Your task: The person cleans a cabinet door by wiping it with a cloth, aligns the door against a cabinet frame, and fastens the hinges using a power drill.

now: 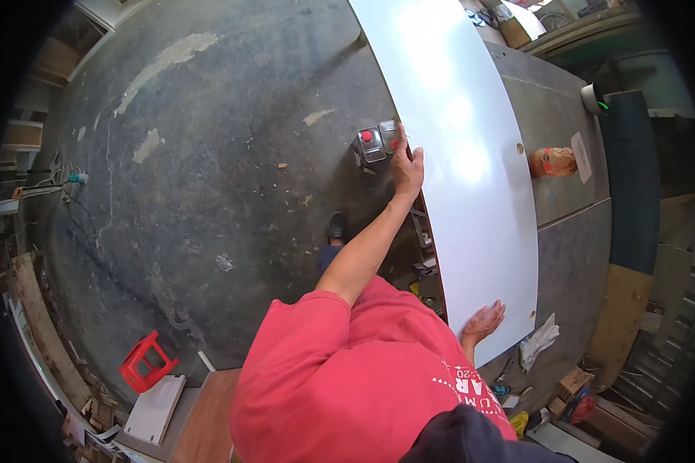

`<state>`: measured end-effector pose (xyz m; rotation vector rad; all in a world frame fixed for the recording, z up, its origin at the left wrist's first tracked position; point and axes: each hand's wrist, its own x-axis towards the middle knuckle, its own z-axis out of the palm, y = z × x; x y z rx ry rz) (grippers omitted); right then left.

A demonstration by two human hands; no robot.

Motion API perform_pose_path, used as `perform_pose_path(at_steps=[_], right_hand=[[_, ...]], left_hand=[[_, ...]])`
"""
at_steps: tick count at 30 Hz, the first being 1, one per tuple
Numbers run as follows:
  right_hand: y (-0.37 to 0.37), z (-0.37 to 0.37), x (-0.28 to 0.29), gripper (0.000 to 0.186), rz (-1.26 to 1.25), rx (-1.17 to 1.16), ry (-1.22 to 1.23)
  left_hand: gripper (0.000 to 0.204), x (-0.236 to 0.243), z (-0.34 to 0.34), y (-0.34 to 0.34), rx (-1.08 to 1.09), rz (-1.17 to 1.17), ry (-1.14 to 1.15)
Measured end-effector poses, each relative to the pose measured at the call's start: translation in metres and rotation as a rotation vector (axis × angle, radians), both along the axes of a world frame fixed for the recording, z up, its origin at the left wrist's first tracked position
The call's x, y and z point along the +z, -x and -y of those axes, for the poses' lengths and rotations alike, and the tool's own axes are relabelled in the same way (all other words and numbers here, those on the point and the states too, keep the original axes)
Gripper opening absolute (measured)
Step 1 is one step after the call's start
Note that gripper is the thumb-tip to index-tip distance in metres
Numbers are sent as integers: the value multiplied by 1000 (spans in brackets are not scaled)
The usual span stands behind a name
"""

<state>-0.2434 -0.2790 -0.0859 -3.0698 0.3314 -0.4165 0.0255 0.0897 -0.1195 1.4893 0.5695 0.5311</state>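
Observation:
A long glossy white panel lies lengthwise beside me on a work surface. At its left edge is my left hand, the arm reaching forward. Its index finger points forward along the edge and the thumb rests apart from it, by the top face; the other fingers are mostly hidden. Closer to my body, my right hand lies flat on the panel's white face, fingers stretched toward the right edge. Small round holes show near the panel's right edge. Below my left fingertips stand two metal cans with red caps.
Right of the panel, a grey work surface carries a plastic bottle with an orange-brown filling, a white glove and a tape roll. A red stool and cables are on the left floor.

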Motion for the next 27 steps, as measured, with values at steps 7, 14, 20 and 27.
perform_pose_path(at_steps=[7,14,20,27], right_hand=[[-5,-1,-4,43,19,-49,1],[-8,1,-11,43,53,-103,-15],[-9,2,-13,42,68,-105,-22],[-11,-4,-10,43,70,-115,-10]], left_hand=[[73,10,-4,4,11,34,18],[74,11,-5,4,40,47,-43],[53,-4,-15,-20,121,60,450],[31,-12,-64,-62,-62,-109,212]])
